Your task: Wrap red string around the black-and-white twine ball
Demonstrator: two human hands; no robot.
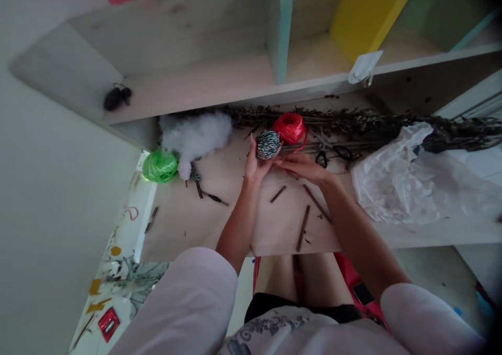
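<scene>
My left hand (254, 165) is wrapped round a ball of green, white and red twine (267, 145), held just above the wooden desk (235, 224). My right hand (301, 167) reaches in from the right with its fingers stretched toward the ball, fingertips touching near its base. Whether it pinches a strand is too small to tell. A red twine ball (291, 128) lies right behind the held one. Brown sticks (303, 228) lie on the desk in front of my hands.
A green twine ball (159, 166) and white fluffy stuffing (198, 134) sit at the left. Dried branches (372, 122) run along the back under the shelf, with scissors (333, 153) near them. A crumpled white plastic bag (408, 180) covers the right side.
</scene>
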